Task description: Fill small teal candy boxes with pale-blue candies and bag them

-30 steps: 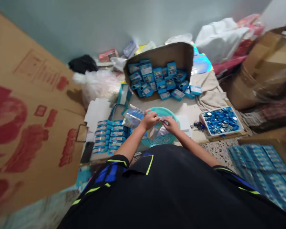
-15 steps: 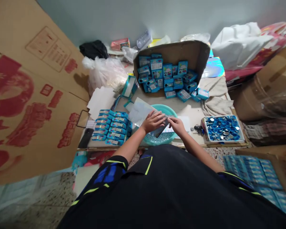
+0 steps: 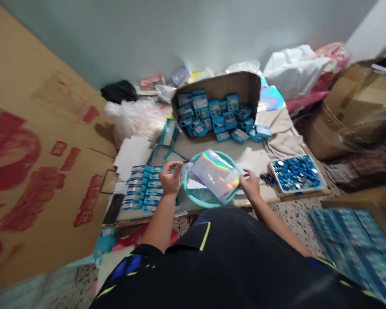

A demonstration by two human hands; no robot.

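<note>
A shiny sheet (image 3: pixel 219 175) with rainbow reflections lies tilted over the turquoise basin (image 3: pixel 193 201). My right hand (image 3: pixel 250 184) pinches its right edge between thumb and fingers. At the basin's left rim, my left hand (image 3: pixel 170 177) is closed, palm partly turned up, with a thin dark strip (image 3: pixel 189 161) sticking out from its fingertips; its exact kind is unclear. Under the sheet, the basin holds many small pale pieces (image 3: pixel 203 196) too small to name. A white card with printed lines (image 3: pixel 193 183) shows beneath the sheet's left side.
Rows of small blue boxes (image 3: pixel 146 189) stand left of the basin. Behind it, an open carton (image 3: pixel 251 86) holds more blue boxes. To the right are a white tray (image 3: pixel 323 187) of blue and silver round pieces and a cloth (image 3: pixel 284 143). A large cardboard box (image 3: pixel 51 171) rises at left.
My hands have moved apart, the left one away to the basin's left rim. The shiny sheet now lies flatter over the basin, held only by my right hand. The camera view has shifted.
</note>
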